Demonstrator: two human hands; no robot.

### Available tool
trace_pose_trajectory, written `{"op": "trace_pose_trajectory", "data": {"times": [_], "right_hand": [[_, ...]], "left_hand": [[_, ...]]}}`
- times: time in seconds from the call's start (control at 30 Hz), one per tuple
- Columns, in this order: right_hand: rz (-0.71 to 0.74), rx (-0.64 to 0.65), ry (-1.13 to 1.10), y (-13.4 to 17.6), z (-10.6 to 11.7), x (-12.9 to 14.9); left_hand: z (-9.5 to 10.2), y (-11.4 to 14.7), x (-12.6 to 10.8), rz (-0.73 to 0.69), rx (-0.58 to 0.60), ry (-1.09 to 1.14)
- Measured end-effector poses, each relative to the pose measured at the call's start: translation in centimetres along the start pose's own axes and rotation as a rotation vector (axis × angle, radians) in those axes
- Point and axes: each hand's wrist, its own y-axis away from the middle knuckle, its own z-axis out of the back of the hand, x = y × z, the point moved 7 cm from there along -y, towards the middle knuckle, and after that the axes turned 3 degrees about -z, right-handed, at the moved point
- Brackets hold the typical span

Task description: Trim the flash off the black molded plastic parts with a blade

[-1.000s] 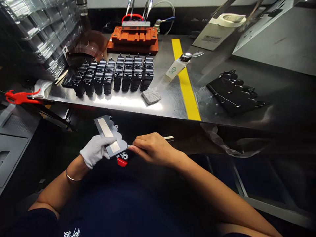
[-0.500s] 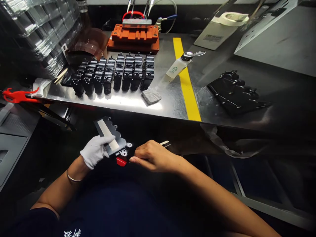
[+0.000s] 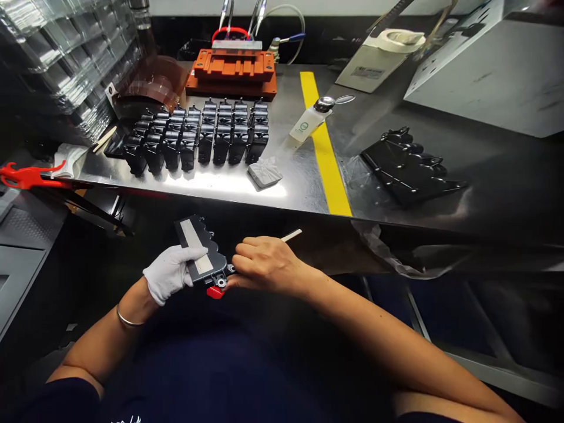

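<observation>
My left hand (image 3: 170,271), in a white glove, is closed on a dark plastic part (image 3: 214,251) with a scalloped edge. A pale strip (image 3: 190,235) runs along the part's face, with the gloved thumb across it. Metal-ringed tabs (image 3: 221,283) project at its near end, and a red piece (image 3: 215,292) shows just below. My bare right hand (image 3: 259,264) is closed at those tabs, its fingertips partly hidden. From behind its knuckles sticks out the end of a thin, flat pale stick (image 3: 291,235); the stick's other end is out of sight.
On the metal bench stand rows of black parts (image 3: 198,138), a small grey wrapped block (image 3: 265,173), a white bottle (image 3: 306,123) and an orange fixture (image 3: 233,70). A black scalloped piece (image 3: 409,167) lies right of the yellow tape (image 3: 328,170). A red air gun (image 3: 30,176) hangs left.
My right hand has moved left and slightly up, up against the tabs of the dark part. My left hand keeps its hold. The whole bench has shifted slightly left in view.
</observation>
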Motion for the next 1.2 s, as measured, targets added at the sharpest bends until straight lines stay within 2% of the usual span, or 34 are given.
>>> {"op": "trace_pose_trajectory", "data": {"times": [0.1, 0.23, 0.33, 0.4, 0.43, 0.47, 0.57, 0.6, 0.63, 0.7, 0.77, 0.83, 0.93, 1.1, 1.2], "right_hand": [[0.005, -0.042, -0.083, 0.3, 0.2, 0.0], [-0.048, -0.124, -0.249, 0.4, 0.7, -0.3], [0.001, -0.086, -0.315, 0.4, 0.4, 0.0], [-0.038, -0.132, -0.36, 0.4, 0.5, -0.5], [-0.103, -0.185, -0.39, 0.4, 0.5, -1.1], [-0.189, -0.247, -0.42, 0.4, 0.5, -1.7], [-0.453, -0.416, -0.481, 0.8, -0.1, -2.9], [-0.516, -0.446, -0.496, 0.9, -0.5, -2.9], [-0.556, -0.455, -0.524, 1.0, -1.0, -2.8], [-0.584, -0.391, -0.642, 0.9, -2.1, -2.3], [-0.594, -0.296, -0.777, 0.9, -2.9, -1.9], [-0.624, -0.272, -0.818, 1.2, -2.9, -2.2], [-0.63, -0.274, -0.781, 1.7, -2.3, -2.6], [-0.603, -0.107, -0.784, 1.7, -3.0, -2.1], [-0.628, -0.01, -0.742, 1.7, -3.7, -2.1]], "left_hand": [[-0.3, -0.1, 0.1, 0.02, 0.005, 0.067], [-1.3, 0.1, 0.4, 0.137, 0.04, 0.153], [-1.8, 0.4, 0.4, 0.196, 0.155, 0.147], [-1.8, 0.6, 0.1, 0.168, 0.248, 0.069], [-1.5, 0.6, -0.2, 0.112, 0.263, -0.017], [-1.1, 0.6, -0.8, -0.005, 0.237, -0.114], [0.3, 1.6, -4.1, -0.57, -0.052, -0.44], [0.5, 2.2, -4.7, -0.705, -0.145, -0.531], [0.5, 2.6, -5.0, -0.772, -0.211, -0.604], [0.7, 2.6, -4.9, -0.764, -0.276, -0.664], [1.0, 2.2, -4.7, -0.715, -0.296, -0.653], [1.2, 2.0, -4.6, -0.703, -0.295, -0.654], [1.0, 1.7, -4.2, -0.671, -0.254, -0.718], [-0.1, 2.0, -3.7, -0.664, -0.167, -0.821], [-1.0, 2.2, -3.4, -0.634, -0.064, -0.882]]}}
